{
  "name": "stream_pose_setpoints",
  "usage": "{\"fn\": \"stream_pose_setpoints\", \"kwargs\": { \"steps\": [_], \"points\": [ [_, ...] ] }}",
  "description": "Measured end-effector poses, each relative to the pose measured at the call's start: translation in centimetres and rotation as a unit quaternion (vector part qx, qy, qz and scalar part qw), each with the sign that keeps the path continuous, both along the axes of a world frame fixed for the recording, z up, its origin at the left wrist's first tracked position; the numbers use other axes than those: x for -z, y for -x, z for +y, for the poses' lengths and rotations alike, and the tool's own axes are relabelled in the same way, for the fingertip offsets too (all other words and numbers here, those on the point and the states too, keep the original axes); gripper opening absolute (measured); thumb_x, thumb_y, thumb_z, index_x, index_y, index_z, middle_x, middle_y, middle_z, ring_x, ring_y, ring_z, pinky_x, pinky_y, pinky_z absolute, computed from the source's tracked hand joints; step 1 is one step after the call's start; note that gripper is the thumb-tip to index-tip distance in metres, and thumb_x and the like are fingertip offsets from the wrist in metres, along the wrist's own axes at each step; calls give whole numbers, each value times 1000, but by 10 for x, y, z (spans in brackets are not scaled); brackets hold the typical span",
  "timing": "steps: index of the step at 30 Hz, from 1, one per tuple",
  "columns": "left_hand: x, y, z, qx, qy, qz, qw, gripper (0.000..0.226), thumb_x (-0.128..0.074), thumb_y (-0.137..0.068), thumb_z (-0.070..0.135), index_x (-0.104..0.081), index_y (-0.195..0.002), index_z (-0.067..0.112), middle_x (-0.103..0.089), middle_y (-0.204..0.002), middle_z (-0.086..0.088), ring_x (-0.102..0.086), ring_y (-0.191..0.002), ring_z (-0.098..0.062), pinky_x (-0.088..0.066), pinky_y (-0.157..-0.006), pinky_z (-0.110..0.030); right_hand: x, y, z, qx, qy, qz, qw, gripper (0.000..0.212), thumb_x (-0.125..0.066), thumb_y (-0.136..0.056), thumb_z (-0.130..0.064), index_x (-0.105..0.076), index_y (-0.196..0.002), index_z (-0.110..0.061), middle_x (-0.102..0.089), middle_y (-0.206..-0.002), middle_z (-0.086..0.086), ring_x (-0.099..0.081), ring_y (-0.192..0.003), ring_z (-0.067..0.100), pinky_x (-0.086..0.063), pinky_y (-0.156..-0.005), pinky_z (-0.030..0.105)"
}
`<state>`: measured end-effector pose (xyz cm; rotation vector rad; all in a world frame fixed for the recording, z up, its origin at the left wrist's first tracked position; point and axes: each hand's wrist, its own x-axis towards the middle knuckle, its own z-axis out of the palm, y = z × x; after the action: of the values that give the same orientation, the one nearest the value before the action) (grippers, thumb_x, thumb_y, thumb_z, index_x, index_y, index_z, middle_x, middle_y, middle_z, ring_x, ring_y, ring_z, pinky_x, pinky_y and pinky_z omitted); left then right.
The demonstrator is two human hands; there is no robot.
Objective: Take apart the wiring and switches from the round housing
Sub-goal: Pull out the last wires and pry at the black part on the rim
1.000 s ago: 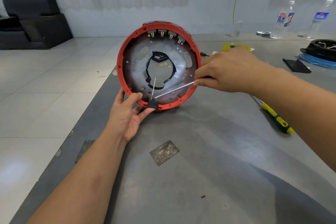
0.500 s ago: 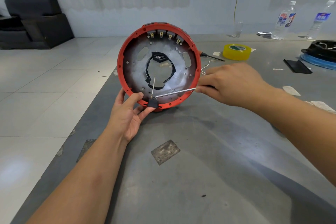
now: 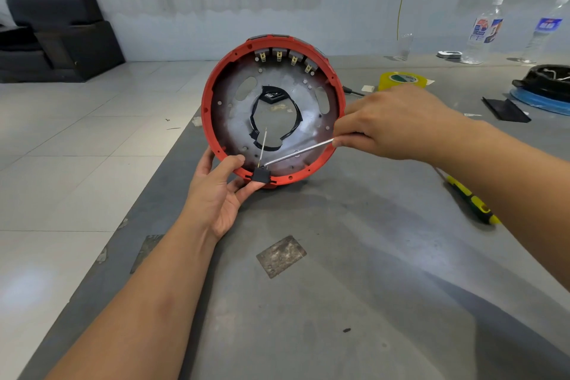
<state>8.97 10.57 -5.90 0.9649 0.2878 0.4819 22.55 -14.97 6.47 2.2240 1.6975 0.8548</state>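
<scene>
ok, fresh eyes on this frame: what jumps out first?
The red round housing, stood on edge at table centre, open side toward the camera. The left hand steadies its lower rim by a small black switch; the right hand pokes a thin metal tool at that switch.
</scene>
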Motion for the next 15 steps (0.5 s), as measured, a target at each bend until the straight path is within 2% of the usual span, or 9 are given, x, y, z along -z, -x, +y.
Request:
{"fn": "stream_pose_setpoints", "kwargs": {
  "steps": [4, 9, 13, 15],
  "points": [
    [1, 0, 0, 2, -1, 1, 1000, 40, -70, -92, 3, -60, -124, 25, -70, -97, -4, -66, -96, -33, -64, -68, -37, -8, -4, 3, -8, 2, 0, 1000, 47, -24, -98, -58, -64, -100, -34, -62, -96, -10, -65, -90, 24, -41, -54, 31],
    [2, -1, 1, 5, -1, -1, 1000, 39, -70, -92, 4, -58, -123, 24, -73, -92, -4, -69, -91, -32, -64, -68, -37, -17, -4, 8, -12, 16, -5, 1000, 48, -23, -96, -59, -64, -99, -34, -61, -95, -12, -63, -91, 20, -52, -59, 36],
    [3, -1, 2, 5, -3, -2, 1000, 38, -71, -92, 5, -60, -123, 24, -73, -91, -2, -71, -85, -28, -63, -66, -35, -17, -5, 9, -22, 17, -8, 1000, 48, -23, -97, -60, -63, -100, -35, -61, -96, -12, -64, -91, 21, -50, -58, 35],
    [3, -1, 3, 6, -3, -5, 1000, 39, -71, -93, 5, -60, -125, 24, -74, -89, -1, -71, -82, -26, -63, -64, -34, -12, -4, 8, -23, 11, -5, 1000, 44, -26, -99, -58, -63, -100, -34, -62, -96, -11, -65, -89, 23, -44, -54, 31]
  ]
}}
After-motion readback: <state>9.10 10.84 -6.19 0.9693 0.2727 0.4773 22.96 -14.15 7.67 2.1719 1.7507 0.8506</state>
